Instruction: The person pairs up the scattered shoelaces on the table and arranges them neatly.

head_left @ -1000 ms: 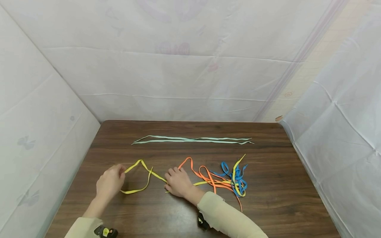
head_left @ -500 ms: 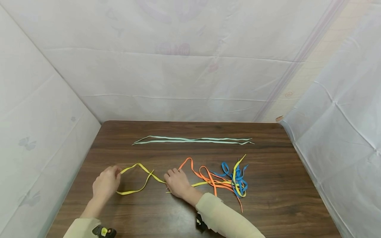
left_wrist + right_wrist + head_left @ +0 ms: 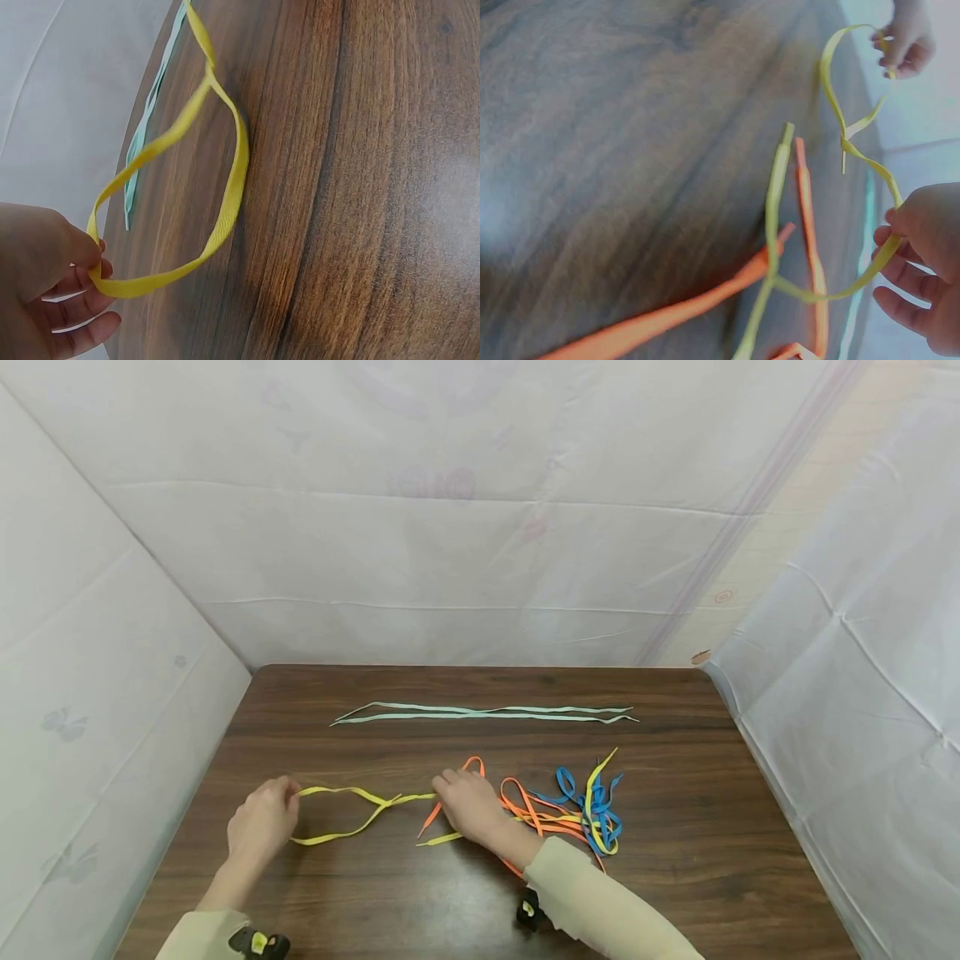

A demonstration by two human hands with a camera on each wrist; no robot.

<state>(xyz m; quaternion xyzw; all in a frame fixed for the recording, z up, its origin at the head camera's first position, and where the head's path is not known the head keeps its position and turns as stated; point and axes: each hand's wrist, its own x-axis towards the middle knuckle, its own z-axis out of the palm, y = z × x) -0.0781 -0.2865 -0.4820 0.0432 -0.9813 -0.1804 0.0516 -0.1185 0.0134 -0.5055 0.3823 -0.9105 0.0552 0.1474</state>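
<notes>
My left hand [image 3: 258, 822] pinches a yellow shoelace [image 3: 234, 180] at the bend of a loop, thumb against fingers. To the right, my right hand [image 3: 471, 806] pinches the yellow lace between thumb and fingers, as the right wrist view shows. Between the hands the lace [image 3: 341, 837] forms a loop that crosses itself near its free tip. Below the right hand lie a yellow lace tip and an orange shoelace [image 3: 810, 232] end. More orange lace [image 3: 528, 814] runs to the right, partly behind my right forearm.
A blue shoelace [image 3: 603, 814] lies bunched at the right, tangled with yellow and orange lengths. Two mint-green laces [image 3: 480, 715] lie stretched out along the back of the brown wooden table [image 3: 712, 860]. White cloth walls [image 3: 480, 568] stand behind and at both sides.
My left hand has drawn slightly left with the yellow loop. My right hand has risen from the tabletop and shifted right, and the yellow length between the hands is straighter.
</notes>
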